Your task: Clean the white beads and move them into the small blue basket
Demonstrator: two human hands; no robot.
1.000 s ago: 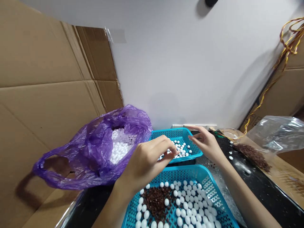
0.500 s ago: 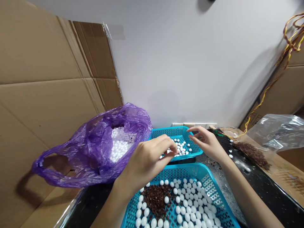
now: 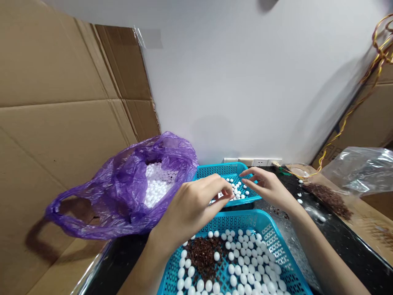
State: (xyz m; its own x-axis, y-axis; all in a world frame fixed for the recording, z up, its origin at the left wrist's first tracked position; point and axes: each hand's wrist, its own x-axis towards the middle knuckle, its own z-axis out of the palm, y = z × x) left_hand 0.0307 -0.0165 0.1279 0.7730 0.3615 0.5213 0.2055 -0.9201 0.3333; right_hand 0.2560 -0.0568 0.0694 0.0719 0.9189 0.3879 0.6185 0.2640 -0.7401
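Observation:
My left hand [image 3: 193, 207] hovers over the near edge of a small blue basket [image 3: 221, 169], its fingers pinched together; what they hold is hidden. My right hand [image 3: 267, 186] is over the same basket's right rim, fingers loosely curled and apart, with nothing seen in them. White beads [image 3: 237, 190] lie in the small basket. Below my hands, a larger blue basket [image 3: 270, 241] holds several white beads [image 3: 245, 262] and a pile of dark brown bits [image 3: 202, 256].
A purple plastic bag [image 3: 123, 192] full of white beads stands open at the left. Cardboard sheets [image 3: 61, 114] line the left side. A clear plastic bag [image 3: 362, 168] and more brown bits [image 3: 328, 198] lie right on the black table [image 3: 337, 241]. Yellow wires [image 3: 368, 78] hang at the far right.
My right hand has drifted slightly left and down toward the small basket and my left hand. The left hand has stayed pinched in about the same place.

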